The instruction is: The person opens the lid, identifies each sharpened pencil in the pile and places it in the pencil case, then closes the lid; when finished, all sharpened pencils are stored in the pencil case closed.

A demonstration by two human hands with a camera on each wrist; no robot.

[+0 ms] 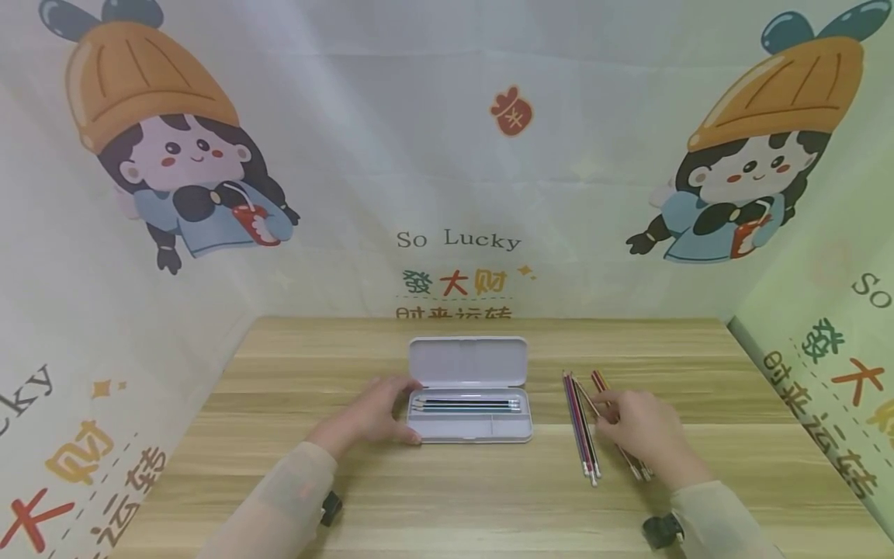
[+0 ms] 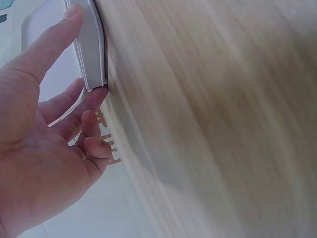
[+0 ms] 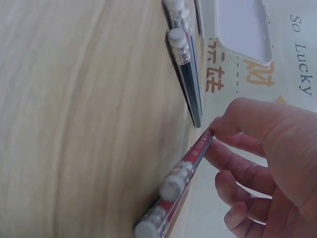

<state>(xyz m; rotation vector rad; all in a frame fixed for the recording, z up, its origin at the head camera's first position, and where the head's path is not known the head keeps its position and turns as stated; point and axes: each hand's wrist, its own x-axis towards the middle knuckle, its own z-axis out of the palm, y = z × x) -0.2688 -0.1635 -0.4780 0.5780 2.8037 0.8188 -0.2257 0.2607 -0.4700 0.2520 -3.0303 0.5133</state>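
A white pencil case (image 1: 447,428) lies open on the table, its lid (image 1: 468,362) raised at the back. Several dark pencils (image 1: 468,405) lie side by side in its rear compartment. My left hand (image 1: 370,411) grips the case's left end, thumb at the front corner and fingers at the rear. To the right, my right hand (image 1: 646,431) pinches a red pencil (image 3: 199,148) between thumb and forefinger, its eraser end toward the wrist camera. Other pencils (image 1: 639,470) lie beneath that hand, partly hidden. A separate group of pencils (image 1: 580,431) rests just left of it.
The wooden table (image 1: 461,497) meets a printed cloth backdrop (image 1: 335,194) at the back and both sides. Dark wrist-camera mounts sit under both sleeves. The front part of the case has a small divider (image 1: 492,427).
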